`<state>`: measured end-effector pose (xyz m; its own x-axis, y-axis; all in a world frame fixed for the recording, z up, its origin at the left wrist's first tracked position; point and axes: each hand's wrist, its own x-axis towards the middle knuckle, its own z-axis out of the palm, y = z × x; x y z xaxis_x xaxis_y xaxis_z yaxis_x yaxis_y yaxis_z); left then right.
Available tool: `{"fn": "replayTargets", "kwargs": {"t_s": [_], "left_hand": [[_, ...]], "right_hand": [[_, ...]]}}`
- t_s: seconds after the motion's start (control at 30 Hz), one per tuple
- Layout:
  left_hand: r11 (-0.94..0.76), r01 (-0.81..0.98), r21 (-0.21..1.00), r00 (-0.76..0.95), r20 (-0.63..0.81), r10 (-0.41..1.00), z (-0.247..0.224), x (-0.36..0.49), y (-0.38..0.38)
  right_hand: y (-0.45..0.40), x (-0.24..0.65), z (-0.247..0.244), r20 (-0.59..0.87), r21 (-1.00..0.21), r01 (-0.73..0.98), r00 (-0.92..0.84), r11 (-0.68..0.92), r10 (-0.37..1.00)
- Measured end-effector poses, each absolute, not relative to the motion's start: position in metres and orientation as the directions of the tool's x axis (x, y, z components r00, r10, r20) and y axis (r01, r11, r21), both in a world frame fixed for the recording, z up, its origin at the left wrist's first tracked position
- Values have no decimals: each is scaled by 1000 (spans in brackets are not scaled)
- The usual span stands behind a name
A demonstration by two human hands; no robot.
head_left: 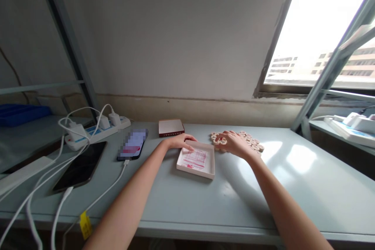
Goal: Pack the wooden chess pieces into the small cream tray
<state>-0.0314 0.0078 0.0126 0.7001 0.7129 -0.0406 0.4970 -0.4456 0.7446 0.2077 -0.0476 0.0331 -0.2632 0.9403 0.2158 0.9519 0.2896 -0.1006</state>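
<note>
Two bare hands are at work. The left hand point(184, 141) grips the far left edge of a shallow box point(195, 172), thumb over the rim, the box sitting just in front of and right of it. The right hand point(233, 142) is curled, fingers bent down over the near left part of one cluster of round wooden pieces point(257, 147); whether it grips a piece I cannot tell. The pieces overlap and partly vanish under that hand, so they cannot be counted, and their marks are too small to read.

One more box part point(172, 134), dark red at the side, lies just beyond the left hand. Two devices lie left of that hand: a phone point(133, 150), its screen partly blurred, and a larger dark tablet point(80, 167), crossed by cables. Farther left is one power strip point(125, 122) with three plugs. Its white cables point(36, 185) tangle and run off the edge, uncountable. Both forearms are cut off at the bottom.
</note>
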Motion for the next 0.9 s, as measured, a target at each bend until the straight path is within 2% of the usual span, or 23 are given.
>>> {"fn": "replayTargets", "kwargs": {"t_s": [0.17,0.33,0.43,0.53,0.6,0.77,0.83,0.9], "left_hand": [[-352,427,833,716,-74,694,15,-37,8],[-282,458,843,649,-101,754,19,-37,4],[-275,450,850,643,-94,760,17,-38,5],[-267,425,865,656,-91,749,14,-37,6],[-269,403,875,672,-84,736,13,-35,7],[-231,337,913,716,-88,692,14,-24,4],[-176,279,944,746,-98,659,16,-21,2],[-192,269,944,760,-86,644,18,-20,0]], "right_hand": [[-44,207,27,205,-69,912,-383,404,901],[-46,210,31,231,-78,922,-353,379,907],[-48,212,39,287,-167,910,-323,379,902],[-50,200,41,338,-336,812,-370,478,865],[-52,184,35,344,-378,748,-434,545,833],[-56,147,18,383,-182,763,-527,621,759],[-57,148,19,405,-165,776,-510,609,759],[-57,159,26,397,-202,783,-483,588,781]]}}
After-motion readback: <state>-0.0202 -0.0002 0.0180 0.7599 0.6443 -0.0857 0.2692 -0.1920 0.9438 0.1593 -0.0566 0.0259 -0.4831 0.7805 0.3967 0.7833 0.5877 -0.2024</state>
